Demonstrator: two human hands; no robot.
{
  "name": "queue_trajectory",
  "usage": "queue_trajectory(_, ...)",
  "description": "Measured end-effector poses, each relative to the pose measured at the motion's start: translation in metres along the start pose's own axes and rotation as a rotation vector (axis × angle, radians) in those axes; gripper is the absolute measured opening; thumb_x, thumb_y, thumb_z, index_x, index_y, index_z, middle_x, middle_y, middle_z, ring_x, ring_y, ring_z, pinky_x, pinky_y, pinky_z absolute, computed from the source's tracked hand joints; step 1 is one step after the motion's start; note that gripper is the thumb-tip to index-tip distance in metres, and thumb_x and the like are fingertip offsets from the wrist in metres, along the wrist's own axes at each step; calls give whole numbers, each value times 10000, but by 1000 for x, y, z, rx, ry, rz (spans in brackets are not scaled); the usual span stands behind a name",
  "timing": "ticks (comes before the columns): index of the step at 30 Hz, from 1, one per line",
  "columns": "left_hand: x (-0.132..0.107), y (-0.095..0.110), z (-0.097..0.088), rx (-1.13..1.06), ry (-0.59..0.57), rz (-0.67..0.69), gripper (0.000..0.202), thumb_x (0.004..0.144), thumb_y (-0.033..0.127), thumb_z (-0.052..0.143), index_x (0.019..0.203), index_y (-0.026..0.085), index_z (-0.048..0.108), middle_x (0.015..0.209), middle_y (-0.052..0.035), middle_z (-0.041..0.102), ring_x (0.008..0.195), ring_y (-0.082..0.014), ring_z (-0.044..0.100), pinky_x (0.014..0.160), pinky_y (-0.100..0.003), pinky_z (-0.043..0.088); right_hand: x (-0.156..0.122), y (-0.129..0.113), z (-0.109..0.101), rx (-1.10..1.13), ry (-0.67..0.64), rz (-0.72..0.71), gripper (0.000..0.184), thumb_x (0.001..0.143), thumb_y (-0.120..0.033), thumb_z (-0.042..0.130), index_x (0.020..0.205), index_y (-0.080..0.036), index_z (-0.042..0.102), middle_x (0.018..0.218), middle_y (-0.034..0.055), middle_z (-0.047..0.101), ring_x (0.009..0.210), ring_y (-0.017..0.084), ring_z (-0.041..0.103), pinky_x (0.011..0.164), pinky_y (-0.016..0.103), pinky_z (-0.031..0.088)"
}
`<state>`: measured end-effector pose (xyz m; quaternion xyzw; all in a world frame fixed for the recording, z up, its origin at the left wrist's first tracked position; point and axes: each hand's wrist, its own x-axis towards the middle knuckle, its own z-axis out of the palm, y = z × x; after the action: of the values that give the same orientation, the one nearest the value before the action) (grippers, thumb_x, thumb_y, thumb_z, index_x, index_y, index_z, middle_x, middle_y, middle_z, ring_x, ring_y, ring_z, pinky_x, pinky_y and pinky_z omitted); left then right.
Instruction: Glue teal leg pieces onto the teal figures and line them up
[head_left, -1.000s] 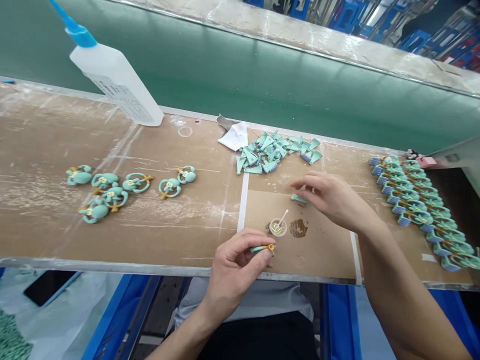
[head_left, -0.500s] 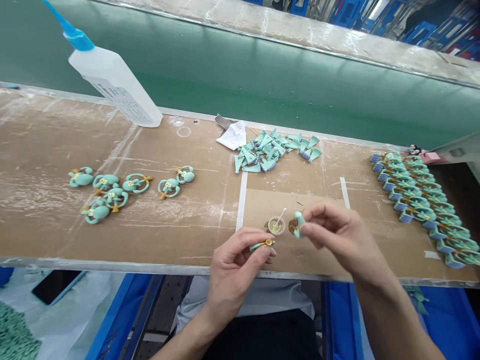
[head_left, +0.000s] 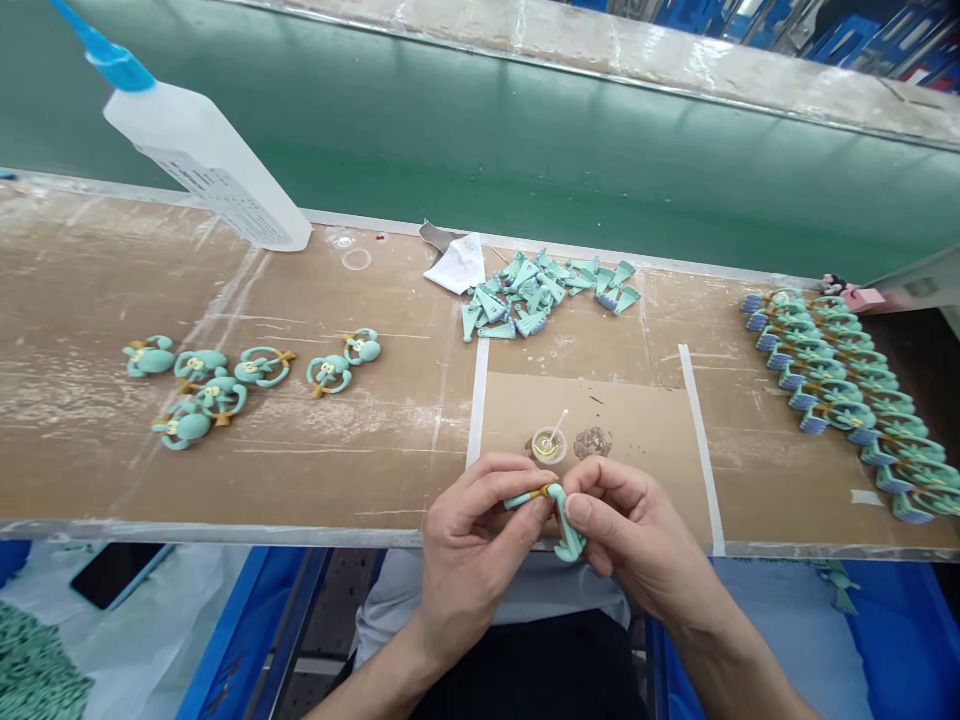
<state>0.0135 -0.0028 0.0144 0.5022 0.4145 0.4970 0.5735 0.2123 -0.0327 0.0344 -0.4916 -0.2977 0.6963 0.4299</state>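
My left hand [head_left: 480, 540] pinches a small teal and mustard toy figure [head_left: 525, 496], most of it hidden behind the fingers. My right hand [head_left: 630, 530] grips a teal bent toy part [head_left: 568, 535] between thumb and fingers. The upper end of that part touches the mustard end of the figure, and its wider end hangs downward. Just beyond my hands sits a small clear cup [head_left: 550, 446] of yellowish liquid with a white stick in it. Beside the cup is a brown, glossy smear [head_left: 592, 442] on the cardboard.
Loose teal parts [head_left: 529, 292] are heaped at the back. Several teal figures [head_left: 214, 388] lie at left; rows of assembled ones [head_left: 840, 395] stand at right. A white bottle [head_left: 217, 165] with a blue nozzle stands back left. A phone [head_left: 116, 574] lies below the table edge.
My right hand has moved left and down from beside the smear, bringing the teal part against the figure in my left hand. The view has shifted slightly.
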Motion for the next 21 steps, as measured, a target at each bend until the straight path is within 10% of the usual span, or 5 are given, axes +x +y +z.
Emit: queue_trajectory(21,-5,25,-13,482,-77,440,407,1068,-4,804,1335,290,891,1163,-42,902,969,-206,859,896,-315,699,-1,6,28,338,-63,81,487,989,-520,1024,868,-205,674,663,-73,497,599,80,267,570,212,310)
